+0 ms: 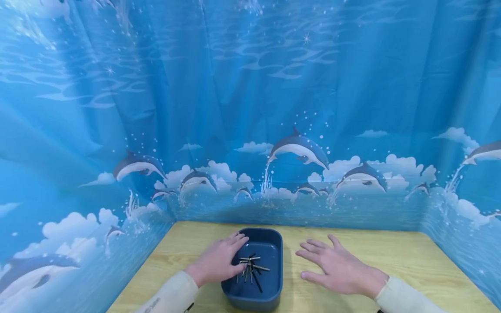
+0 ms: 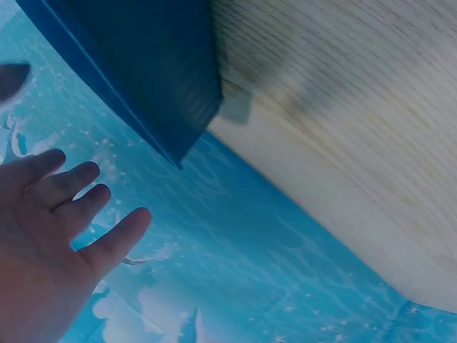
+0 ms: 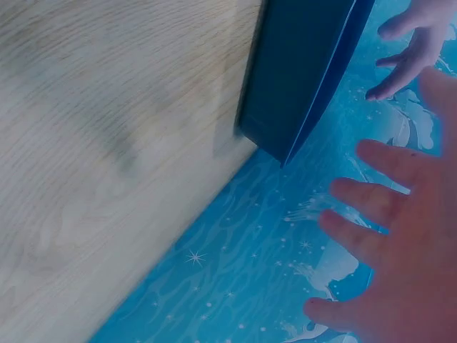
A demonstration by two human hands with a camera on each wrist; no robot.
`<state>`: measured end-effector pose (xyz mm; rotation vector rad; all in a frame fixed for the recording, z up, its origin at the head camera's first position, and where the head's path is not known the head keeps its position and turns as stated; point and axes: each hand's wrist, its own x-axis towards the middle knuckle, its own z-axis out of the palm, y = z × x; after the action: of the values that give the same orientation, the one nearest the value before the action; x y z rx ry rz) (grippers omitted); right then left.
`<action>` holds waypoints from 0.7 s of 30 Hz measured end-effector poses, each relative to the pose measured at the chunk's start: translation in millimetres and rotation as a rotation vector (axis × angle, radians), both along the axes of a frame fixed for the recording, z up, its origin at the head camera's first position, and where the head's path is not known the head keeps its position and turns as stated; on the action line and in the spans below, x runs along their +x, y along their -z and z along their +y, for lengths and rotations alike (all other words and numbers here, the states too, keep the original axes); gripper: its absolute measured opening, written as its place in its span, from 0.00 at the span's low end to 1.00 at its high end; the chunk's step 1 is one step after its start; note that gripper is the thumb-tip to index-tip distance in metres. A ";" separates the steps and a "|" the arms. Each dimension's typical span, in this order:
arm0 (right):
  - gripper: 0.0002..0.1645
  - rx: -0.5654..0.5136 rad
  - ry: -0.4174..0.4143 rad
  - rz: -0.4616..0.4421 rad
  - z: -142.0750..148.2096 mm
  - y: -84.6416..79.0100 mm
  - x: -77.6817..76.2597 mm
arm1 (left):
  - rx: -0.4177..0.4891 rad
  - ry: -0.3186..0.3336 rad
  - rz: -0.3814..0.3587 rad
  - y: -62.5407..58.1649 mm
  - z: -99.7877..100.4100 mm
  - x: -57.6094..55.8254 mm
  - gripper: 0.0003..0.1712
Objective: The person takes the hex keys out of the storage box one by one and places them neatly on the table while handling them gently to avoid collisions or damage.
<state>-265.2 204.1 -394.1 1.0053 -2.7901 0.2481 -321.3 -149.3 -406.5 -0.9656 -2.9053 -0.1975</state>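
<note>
A dark blue rectangular bin (image 1: pixel 277 261) stands on the wooden table, with several thin stick-like pieces (image 1: pixel 258 266), some black and some brass-toned, heaped loosely inside. My left hand (image 1: pixel 220 260) hovers palm down at the bin's left edge, fingers spread and holding nothing; its fingertips overlap the rim in the head view. To the right of the bin, my right hand (image 1: pixel 334 267) is held apart from it over the table, fingers spread, nothing in them. Both wrist views show the bin's outer wall (image 2: pixel 157 71) beside the extended fingers.
The light wooden tabletop (image 1: pixel 395 256) reaches back to a blue curtain (image 1: pixel 250 108) printed with dolphins and clouds. That curtain encloses the table at the back and on both sides. Pale sleeves (image 1: pixel 172 293) cover the forearms.
</note>
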 end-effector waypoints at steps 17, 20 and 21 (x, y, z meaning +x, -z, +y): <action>0.21 0.006 -0.047 0.001 -1.3 0.3 -4.7 | 0.200 -0.270 0.083 30.0 -24.8 -26.2 0.35; 0.19 -0.005 -0.049 -0.029 -0.8 -0.3 -2.1 | 0.214 -0.275 0.067 33.9 -20.6 -28.7 0.33; 0.18 -0.011 -0.051 -0.042 -1.2 -0.5 -1.5 | 0.210 -0.277 0.070 35.1 -19.4 -29.1 0.32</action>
<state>-266.7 202.9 -393.6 1.0825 -2.7998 0.2945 -350.4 -168.7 -441.6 -0.5219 -2.8399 -0.4299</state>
